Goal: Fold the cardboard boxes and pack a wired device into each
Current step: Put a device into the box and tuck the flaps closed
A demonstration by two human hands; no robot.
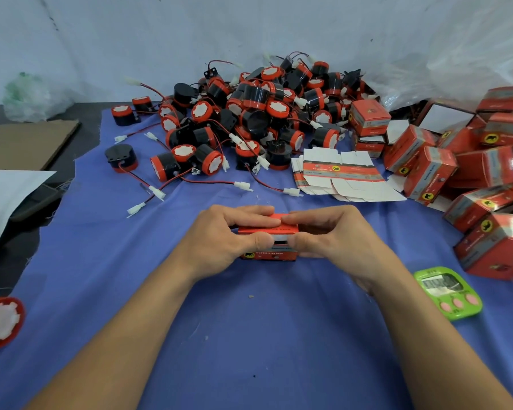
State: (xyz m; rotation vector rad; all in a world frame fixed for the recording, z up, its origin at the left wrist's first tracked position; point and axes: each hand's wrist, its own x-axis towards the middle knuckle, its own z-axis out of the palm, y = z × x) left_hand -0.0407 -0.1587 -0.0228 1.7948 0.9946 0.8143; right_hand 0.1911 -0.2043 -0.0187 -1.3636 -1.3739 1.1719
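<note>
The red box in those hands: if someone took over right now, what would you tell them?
Both the left hand and the right hand grip the red box, fingers on top, thumbs at its front.
Whether a device is inside cannot be seen.
Done: many folded boxes heaped at right.
Left: close this one; flat blanks and a pile of wired devices wait behind.

Blue cloth (249,335), wired devices (249,113), flat boxes (341,173), timer (447,292)

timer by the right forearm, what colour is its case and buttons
The timer has a bright green case with three pink buttons; head view shows it best.
</note>
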